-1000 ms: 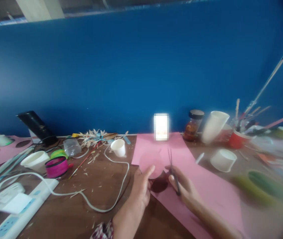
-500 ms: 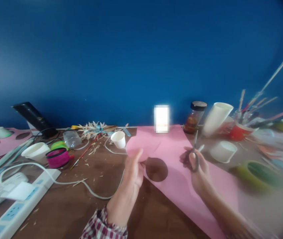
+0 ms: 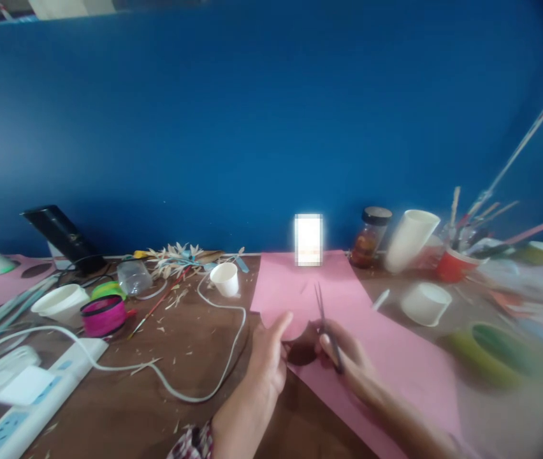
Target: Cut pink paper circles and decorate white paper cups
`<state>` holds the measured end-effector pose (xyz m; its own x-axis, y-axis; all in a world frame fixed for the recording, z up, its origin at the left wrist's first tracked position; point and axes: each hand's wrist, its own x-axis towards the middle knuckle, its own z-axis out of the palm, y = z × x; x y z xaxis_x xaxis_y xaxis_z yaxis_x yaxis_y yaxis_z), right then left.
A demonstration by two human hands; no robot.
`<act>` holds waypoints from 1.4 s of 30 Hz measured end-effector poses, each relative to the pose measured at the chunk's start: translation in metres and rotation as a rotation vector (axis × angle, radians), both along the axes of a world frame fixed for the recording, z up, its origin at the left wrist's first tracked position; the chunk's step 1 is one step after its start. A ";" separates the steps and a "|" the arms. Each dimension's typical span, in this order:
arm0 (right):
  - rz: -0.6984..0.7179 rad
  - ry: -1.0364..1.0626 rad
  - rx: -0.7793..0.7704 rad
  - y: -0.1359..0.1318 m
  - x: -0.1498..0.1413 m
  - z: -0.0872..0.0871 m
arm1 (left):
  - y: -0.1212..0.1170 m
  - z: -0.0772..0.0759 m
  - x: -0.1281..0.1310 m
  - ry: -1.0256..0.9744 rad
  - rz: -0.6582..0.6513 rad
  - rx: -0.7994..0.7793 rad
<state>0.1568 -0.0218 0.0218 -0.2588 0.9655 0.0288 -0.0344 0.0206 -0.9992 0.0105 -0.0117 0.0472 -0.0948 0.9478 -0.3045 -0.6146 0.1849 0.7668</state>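
My left hand (image 3: 267, 363) is closed, its thumb pressing on a pink paper circle (image 3: 296, 324). The circle blends into the large pink paper sheet (image 3: 403, 357) behind it, so its upper outline is hard to make out. In my right hand (image 3: 355, 363) is a pair of scissors (image 3: 335, 349) with dark handles, blades pointing away from me and slightly apart. The fingers of that hand are also close to the sheet's cut edge. Between my hands, a round hole in the sheet shows dark brown.
A white paper cup (image 3: 224, 280), white cord and power strip (image 3: 37, 401) lie left. A lidded jar (image 3: 371, 239), white cup (image 3: 412, 241), red brush pot (image 3: 457, 264) and yellow-green tape roll (image 3: 463, 347) stand right. A bright blurred-out rectangle (image 3: 308, 240) is against the blue wall (image 3: 204, 127).
Half a second ago my hands were farther apart. My left hand has brought the circle right, and my right hand has come left with the scissors, close to the hole. The camera has tilted slightly.
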 end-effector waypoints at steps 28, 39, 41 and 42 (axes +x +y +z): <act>0.089 -0.025 -0.059 0.000 0.006 0.018 | 0.005 0.003 -0.008 0.203 -0.027 -0.033; 0.096 -0.029 -0.089 0.000 0.006 0.018 | 0.005 0.008 -0.013 0.222 -0.058 -0.007; 0.092 -0.048 -0.084 -0.001 0.006 0.018 | 0.006 0.008 -0.013 0.228 -0.050 -0.002; 0.090 -0.055 -0.081 -0.001 0.006 0.018 | 0.006 0.008 -0.013 0.230 -0.049 0.000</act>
<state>0.1626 -0.0226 0.0401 -0.3436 0.9369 -0.0646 0.0219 -0.0607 -0.9979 -0.0025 -0.0060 0.0548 -0.1151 0.9530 -0.2802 -0.4140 0.2104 0.8856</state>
